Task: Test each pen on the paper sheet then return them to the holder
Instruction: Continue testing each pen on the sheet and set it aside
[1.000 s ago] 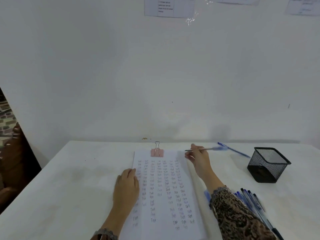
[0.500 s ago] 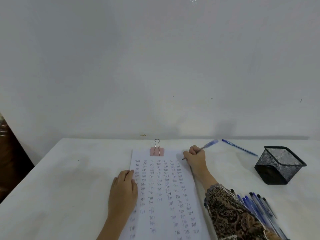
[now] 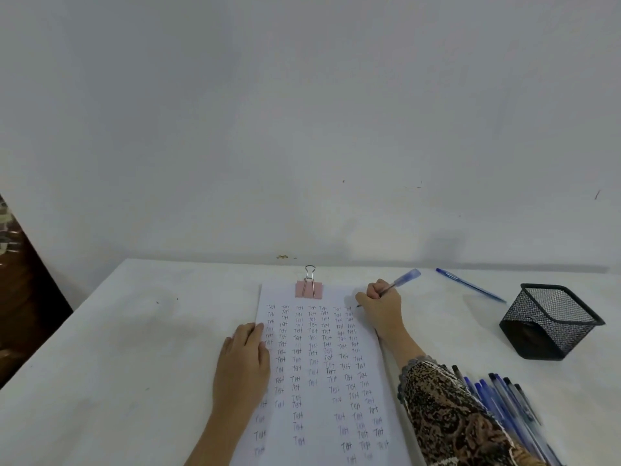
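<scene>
Testing a pen [image 3: 401, 281] pinched in the right hand [image 3: 383, 309], tip at the paper [image 3: 319, 371] (held flat under the spread left hand [image 3: 242, 364]). Next, likely: into the holder [image 3: 551, 322] farther right.

My white surface [image 3: 117, 348] carries the paper sheet [image 3: 316, 408] at centre, a mesh holder [image 3: 551, 322] at three o'clock, a loose pen [image 3: 470, 285] at two, a pen bunch [image 3: 497, 401] at four.

Single head-worn view, close above table [image 3: 127, 348], facing forward and down toward wall [image 3: 302, 112]
</scene>
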